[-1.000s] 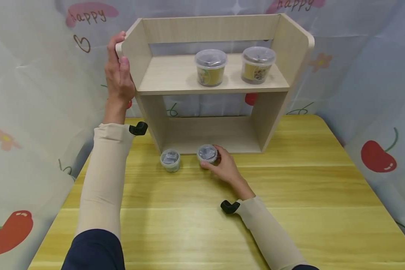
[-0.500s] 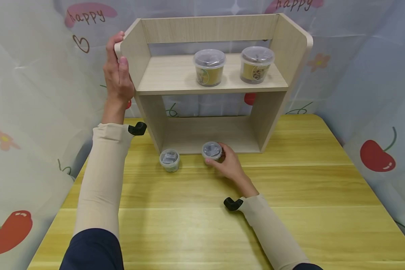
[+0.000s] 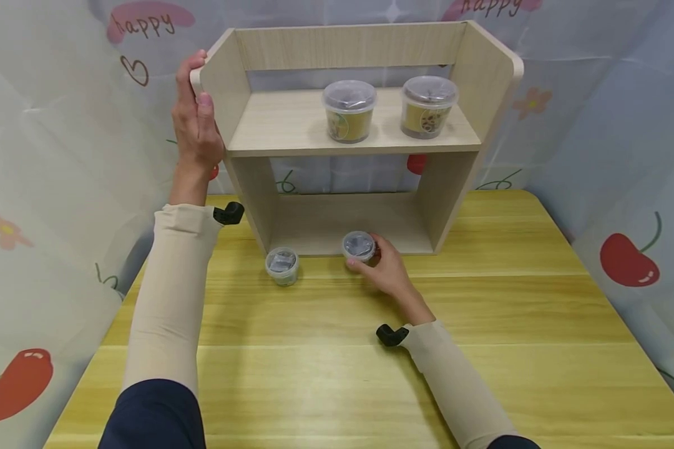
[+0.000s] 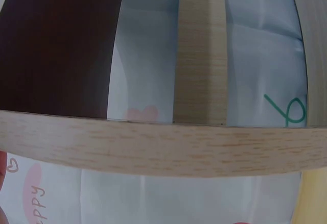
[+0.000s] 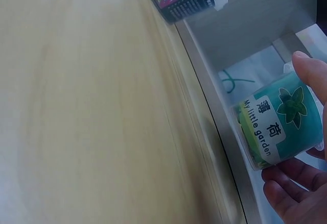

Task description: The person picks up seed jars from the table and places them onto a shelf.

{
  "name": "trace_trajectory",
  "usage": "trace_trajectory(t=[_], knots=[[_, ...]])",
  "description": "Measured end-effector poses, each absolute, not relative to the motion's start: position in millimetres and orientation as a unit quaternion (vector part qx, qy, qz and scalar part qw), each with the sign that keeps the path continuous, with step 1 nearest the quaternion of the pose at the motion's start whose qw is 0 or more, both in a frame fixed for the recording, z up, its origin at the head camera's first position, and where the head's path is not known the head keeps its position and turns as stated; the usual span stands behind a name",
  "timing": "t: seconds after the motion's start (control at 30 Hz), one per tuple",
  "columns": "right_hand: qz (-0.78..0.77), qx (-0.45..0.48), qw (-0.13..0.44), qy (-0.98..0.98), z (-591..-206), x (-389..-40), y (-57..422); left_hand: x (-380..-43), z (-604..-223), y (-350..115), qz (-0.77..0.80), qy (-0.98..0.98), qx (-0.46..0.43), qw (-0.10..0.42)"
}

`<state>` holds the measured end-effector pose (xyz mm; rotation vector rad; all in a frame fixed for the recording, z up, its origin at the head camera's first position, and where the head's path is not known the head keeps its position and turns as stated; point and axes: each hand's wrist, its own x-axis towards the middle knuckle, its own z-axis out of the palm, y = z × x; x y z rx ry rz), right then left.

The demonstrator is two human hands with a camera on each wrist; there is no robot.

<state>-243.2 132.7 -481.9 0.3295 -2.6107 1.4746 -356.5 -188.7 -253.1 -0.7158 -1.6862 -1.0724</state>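
My left hand (image 3: pixel 196 128) grips the upper left side panel of a pale wooden two-tier shelf (image 3: pixel 354 48); the left wrist view shows a wooden panel edge (image 4: pixel 163 150) close up, with a sliver of fingertip at the left border. At the front edge of the lower tier, my right hand (image 3: pixel 392 269) holds a small lidded plastic cup (image 3: pixel 359 245) between thumb and fingers. In the right wrist view this cup (image 5: pixel 278 119) has a teal label with a leaf and "My little garden". A similar cup (image 3: pixel 283 267) stands on the table to its left, by the shelf's corner.
On the upper tier stand two larger lidded cups with yellow contents, one near the middle (image 3: pixel 349 112) and one at the right (image 3: pixel 429 107). The yellow wood-grain table (image 3: pixel 326 374) lies in front. Printed curtains (image 3: pixel 595 156) enclose the back and sides.
My right hand has moved the small cup rightward and slightly back, from in front of the shelf to over its lower front edge. The left hand stays on the side panel.
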Motion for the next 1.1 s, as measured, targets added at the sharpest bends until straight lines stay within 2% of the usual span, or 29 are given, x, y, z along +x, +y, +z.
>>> trace_trajectory(t=[0.87, 1.1], knots=[[0.491, 0.089, 0.083, -0.862, -482.1, -256.2, 151.6, -355.9, -253.5, -189.8, -0.432, -0.7, -0.297, 0.484], [0.481, 0.073, 0.073, -0.87, -482.2, -262.7, 160.9, -357.2, -253.6, -189.7, -0.433, -0.698, -0.299, 0.486]])
